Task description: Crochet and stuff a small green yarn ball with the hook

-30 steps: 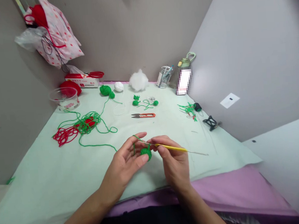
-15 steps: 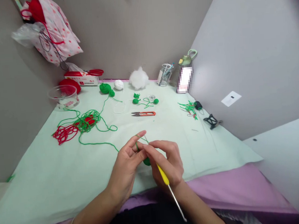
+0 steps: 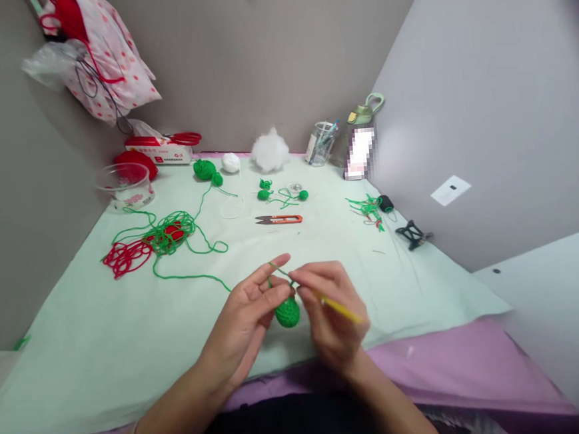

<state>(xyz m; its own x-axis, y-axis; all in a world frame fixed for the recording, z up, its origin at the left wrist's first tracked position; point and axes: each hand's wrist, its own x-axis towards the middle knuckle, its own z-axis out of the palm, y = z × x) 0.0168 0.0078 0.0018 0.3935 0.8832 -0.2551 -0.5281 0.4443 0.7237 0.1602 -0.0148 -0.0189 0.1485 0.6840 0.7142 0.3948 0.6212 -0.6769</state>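
Between thumb and fingers, my left hand [image 3: 247,314] pinches a small green crocheted ball [image 3: 287,312], which hangs below the fingertips. Green yarn [image 3: 194,275] runs across the cloth to this hand and loops over its raised index finger. My right hand [image 3: 333,307] is closed on a crochet hook with a yellow handle [image 3: 341,308], the handle slanting down to the right. The hook's tip is near the yarn by the left fingertips, too small to make out.
Orange-handled snips [image 3: 278,220] lie beyond the hands. Tangled green and red yarn [image 3: 170,234] is at left, near a clear tub [image 3: 131,189]. White stuffing [image 3: 270,151], a pen cup [image 3: 320,144] and a bottle stand at the back. A black stand [image 3: 412,235] is at right.
The hook has swung from pointing steeply downward to a flatter slant as my right hand turned and shifted right. More of the green ball shows below my left fingers.
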